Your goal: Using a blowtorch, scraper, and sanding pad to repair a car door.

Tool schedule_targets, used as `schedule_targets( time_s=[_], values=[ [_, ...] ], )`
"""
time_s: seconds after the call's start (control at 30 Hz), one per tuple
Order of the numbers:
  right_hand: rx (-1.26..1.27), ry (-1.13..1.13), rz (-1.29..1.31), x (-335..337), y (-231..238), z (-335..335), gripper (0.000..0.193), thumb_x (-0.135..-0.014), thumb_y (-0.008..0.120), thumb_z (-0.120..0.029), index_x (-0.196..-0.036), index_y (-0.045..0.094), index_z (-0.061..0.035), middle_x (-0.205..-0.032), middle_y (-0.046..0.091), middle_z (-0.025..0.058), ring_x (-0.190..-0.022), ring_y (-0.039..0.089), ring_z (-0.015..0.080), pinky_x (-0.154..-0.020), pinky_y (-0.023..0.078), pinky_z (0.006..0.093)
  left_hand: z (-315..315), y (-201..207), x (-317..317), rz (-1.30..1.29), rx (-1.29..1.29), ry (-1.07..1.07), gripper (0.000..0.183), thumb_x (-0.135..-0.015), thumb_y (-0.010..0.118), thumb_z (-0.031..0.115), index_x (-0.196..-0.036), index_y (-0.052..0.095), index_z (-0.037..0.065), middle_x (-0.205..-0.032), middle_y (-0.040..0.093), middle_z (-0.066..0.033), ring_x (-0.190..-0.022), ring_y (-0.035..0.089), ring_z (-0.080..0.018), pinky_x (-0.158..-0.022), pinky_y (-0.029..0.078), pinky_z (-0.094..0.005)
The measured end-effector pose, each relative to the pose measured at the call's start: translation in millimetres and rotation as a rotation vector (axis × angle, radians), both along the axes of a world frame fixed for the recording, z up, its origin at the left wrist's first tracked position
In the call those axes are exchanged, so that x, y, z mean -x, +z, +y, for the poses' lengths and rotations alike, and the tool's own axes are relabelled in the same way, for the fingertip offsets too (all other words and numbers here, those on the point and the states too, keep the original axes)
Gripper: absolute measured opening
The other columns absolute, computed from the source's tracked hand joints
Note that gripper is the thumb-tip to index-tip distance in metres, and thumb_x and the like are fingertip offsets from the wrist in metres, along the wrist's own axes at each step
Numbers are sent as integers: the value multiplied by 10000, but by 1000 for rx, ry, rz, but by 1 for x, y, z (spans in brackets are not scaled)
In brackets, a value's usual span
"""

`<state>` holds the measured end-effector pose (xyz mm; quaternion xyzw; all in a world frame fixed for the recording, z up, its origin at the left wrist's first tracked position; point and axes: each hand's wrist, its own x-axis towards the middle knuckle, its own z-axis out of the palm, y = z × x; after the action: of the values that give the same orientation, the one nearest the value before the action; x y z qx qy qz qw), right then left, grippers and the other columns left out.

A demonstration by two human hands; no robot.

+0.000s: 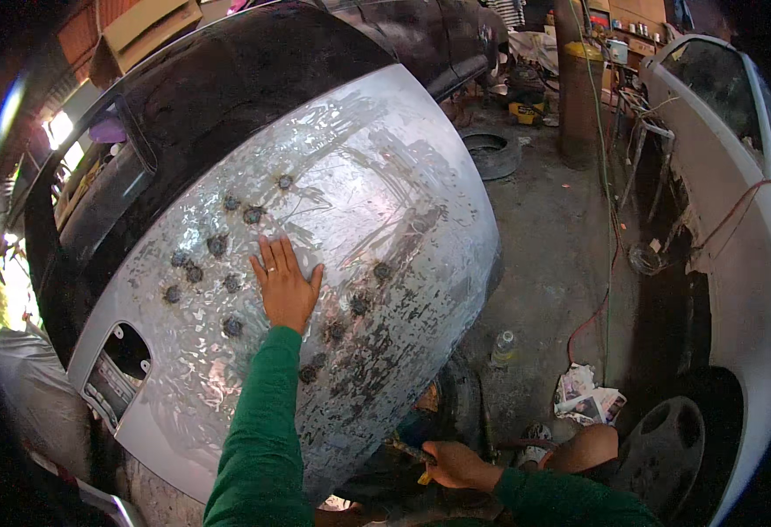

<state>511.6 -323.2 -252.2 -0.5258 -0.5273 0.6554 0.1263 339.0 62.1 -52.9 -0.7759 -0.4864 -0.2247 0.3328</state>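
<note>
My left hand (pixel 288 283), fingers fairly straight, lies flat on a large curved car body panel (pixel 359 198). The panel is scraped to bare grey metal, with several dark round burnt spots around the hand and rough dark patches toward its right edge. An opening (pixel 120 369) is cut in its lower left corner. Below the panel's near right edge, my right hand (pixel 460 465) is closed round a short stick-like tool (pixel 410 450). That tool's far end is too dim to name its kind. A tyre (pixel 460 400) sits in shadow under the panel.
A second car body (pixel 737 272), pale grey, stands along the right with a wheel (pixel 666 448). On the floor between are a clear bottle (pixel 505 347), crumpled papers (pixel 589 397), a loose tyre (pixel 491 155) and a red hose (pixel 589 314). A tall rusty cylinder (pixel 580 114) stands behind.
</note>
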Motion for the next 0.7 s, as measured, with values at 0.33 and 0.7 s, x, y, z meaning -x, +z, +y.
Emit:
schedule_targets(
  time_s=[0.33,0.7],
  values=[
    [-527,4,-232,1,1,-10,561,-1126,532,-218,-1610,362,10,-1021,678,196,-849,644,390,-734,516,580,-69,-84,-2,246,212,-68,881,-1054,479,606,-1620,366,-59,-1687,359,-224,-1637,139,-416,-1301,77,-656],
    [-366,92,-87,8,16,-18,604,-1146,507,-247,-1669,286,-39,-1014,657,162,-767,581,318,-714,491,578,-40,-107,-66,857,405,-510,964,-1044,405,715,-1691,243,19,-1758,252,-173,-1653,115,-356,-1335,50,-600]
  ],
)
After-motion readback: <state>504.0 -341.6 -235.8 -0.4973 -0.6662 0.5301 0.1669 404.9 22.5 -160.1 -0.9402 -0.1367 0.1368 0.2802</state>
